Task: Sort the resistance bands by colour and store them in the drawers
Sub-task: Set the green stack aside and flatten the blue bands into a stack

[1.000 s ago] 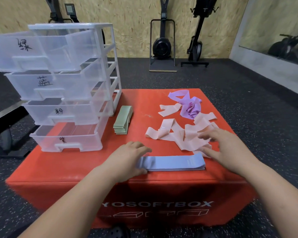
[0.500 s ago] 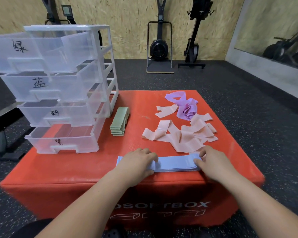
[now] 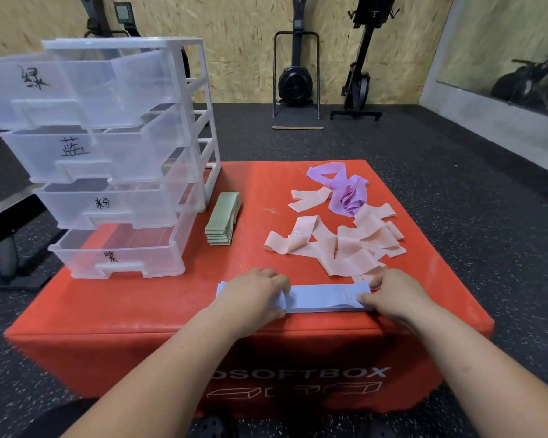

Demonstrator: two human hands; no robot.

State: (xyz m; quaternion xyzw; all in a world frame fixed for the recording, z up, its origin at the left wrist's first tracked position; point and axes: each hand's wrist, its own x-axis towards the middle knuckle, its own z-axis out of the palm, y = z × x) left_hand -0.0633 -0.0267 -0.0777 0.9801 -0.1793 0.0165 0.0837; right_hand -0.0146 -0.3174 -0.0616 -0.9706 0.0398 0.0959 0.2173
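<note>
While hands press blue bands: red foam box, seemingly gym floor.

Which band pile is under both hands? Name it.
The blue stack at the box's near edge: left hand and right hand press its ends. Green stack, pink pile and purple bands lie untouched.

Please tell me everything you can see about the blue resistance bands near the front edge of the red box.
The blue resistance bands are pale blue, flat, fabric-like loops laid one on another in a neat stack; layered edges show along the near side. The stack lies flat, lengthwise left to right, on the red box near its front edge. The left hand covers its left part, and the right hand pinches its right end. The pink bands lie just behind, close to its right end.
</note>
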